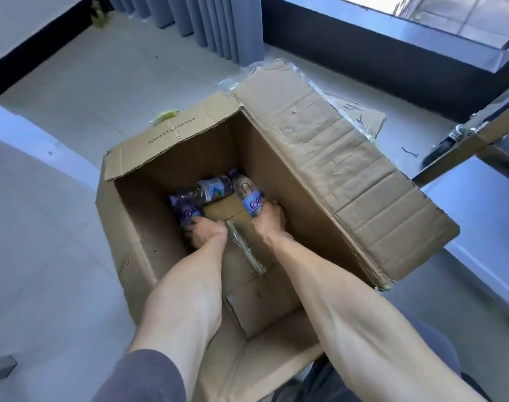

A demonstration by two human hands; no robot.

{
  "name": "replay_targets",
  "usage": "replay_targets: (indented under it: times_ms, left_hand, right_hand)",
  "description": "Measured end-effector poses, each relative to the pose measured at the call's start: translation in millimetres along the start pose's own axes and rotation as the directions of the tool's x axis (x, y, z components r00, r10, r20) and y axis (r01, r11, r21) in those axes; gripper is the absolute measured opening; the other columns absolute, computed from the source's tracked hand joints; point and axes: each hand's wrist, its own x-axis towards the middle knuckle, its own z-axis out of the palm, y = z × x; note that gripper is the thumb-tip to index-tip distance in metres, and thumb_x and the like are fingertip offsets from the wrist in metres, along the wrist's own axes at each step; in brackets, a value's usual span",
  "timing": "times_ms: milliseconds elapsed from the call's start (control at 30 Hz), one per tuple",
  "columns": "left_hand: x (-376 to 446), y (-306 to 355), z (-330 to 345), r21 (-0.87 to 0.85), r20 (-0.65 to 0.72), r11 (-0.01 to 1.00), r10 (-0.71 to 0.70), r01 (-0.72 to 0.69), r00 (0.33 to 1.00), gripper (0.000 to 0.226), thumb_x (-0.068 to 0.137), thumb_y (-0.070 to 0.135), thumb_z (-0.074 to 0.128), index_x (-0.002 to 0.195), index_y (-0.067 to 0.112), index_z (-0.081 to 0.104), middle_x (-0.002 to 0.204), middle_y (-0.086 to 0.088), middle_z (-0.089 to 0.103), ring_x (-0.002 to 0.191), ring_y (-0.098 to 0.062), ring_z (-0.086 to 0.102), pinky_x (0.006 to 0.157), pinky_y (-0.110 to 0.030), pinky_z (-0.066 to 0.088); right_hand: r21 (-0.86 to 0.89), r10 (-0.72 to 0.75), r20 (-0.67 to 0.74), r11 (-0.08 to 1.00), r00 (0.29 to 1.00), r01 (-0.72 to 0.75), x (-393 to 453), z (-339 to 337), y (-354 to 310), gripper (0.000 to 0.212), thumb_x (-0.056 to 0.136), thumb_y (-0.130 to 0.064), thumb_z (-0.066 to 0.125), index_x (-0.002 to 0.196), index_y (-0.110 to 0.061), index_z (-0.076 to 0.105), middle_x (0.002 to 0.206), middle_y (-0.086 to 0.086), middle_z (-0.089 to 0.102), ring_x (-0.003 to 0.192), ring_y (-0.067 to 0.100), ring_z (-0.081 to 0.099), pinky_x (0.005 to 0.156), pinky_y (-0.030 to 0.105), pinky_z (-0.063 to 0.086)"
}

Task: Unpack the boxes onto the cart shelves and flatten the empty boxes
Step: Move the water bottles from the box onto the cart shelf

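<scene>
A big cardboard box (276, 175) stands open on the floor (82, 76), its long flap (343, 175) folded out beyond the right fingers and a shorter flap (172, 134) standing past the fingertips of both hands. A metal cart leg with a caster (462, 134) shows well off to the right of the right fingers, so the shelves are probably on that side, out of view. More flattened cardboard (360, 114) lies on the floor past the long flap.

Both arms reach down to the bottom of the box, where only three water bottles remain. The right hand (269, 219) has its fingers clamped round the lower end of one bottle (252, 198), which points away from the fingertips. The left hand (207, 232) has its fingers curled onto a second bottle (186, 214) at the left wall. The third bottle (209, 190) lies crosswise just beyond both sets of fingers, untouched. A strip of clear tape (244, 248) runs along the bottom seam between the two wrists.

The step in hand looks like lifting two bottles out at once. Doing it well means gripping each round the body rather than the slippery label edge, raising them straight up clear of the walls, then returning for the last bottle before flattening.
</scene>
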Motion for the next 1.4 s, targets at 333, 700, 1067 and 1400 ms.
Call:
replay_targets:
  times_ms: [333, 700, 1067, 1400]
  left_hand:
    - [67, 46, 14, 0.439, -0.068, 0.838, 0.39, -0.324, 0.918, 0.076, 0.09, 0.03, 0.062, 0.152, 0.009, 0.025, 0.16, -0.02, 0.019, 0.149, -0.037, 0.012, 0.113, -0.052, 0.023]
    - [54, 15, 84, 0.342, 0.012, 0.91, 0.246, -0.235, 0.969, 0.051, 0.096, 0.028, 0.056, 0.132, -0.002, 0.036, 0.137, -0.02, 0.043, 0.131, -0.032, 0.037, 0.092, -0.04, 0.047]
    - [49, 14, 56, 0.178, 0.22, 0.976, 0.084, -0.125, 0.972, 0.07, 0.085, 0.046, 0.071, 0.133, 0.008, 0.039, 0.138, -0.013, 0.05, 0.132, -0.029, 0.044, 0.102, -0.035, 0.041]
    - [-93, -42, 3, -0.378, 0.417, 0.854, -0.187, 0.357, 0.89, 0.069, 0.076, 0.032, 0.078, 0.134, 0.007, 0.051, 0.132, -0.016, 0.06, 0.12, -0.032, 0.059, 0.1, -0.036, 0.047]
  right_hand:
    - [-0.134, -0.038, 0.244, 0.988, 0.969, 0.073, 43, 42, 5, 0.075, 0.094, -0.023, 0.057, 0.156, -0.027, 0.014, 0.163, 0.011, -0.001, 0.15, 0.031, 0.004, 0.12, 0.04, 0.014]
    - [-0.27, 0.176, 0.118, 0.953, 0.977, -0.139, 78, 73, -10, 0.065, 0.101, -0.02, 0.043, 0.155, -0.015, 0.008, 0.146, 0.024, 0.03, 0.129, 0.038, 0.043, 0.102, 0.045, 0.041]
    - [-0.366, 0.247, 0.318, 0.923, 0.915, -0.121, -7, 97, 43, 0.087, 0.092, -0.027, 0.062, 0.149, 0.008, 0.007, 0.147, 0.013, 0.044, 0.132, 0.029, 0.049, 0.102, 0.044, 0.044]
    - [0.198, 0.353, 0.685, 0.751, 0.637, -0.63, -60, -15, 36, 0.018, 0.086, -0.017, 0.056, 0.069, -0.01, 0.053, 0.065, 0.007, 0.057, 0.069, 0.023, 0.056, 0.079, 0.032, 0.047]
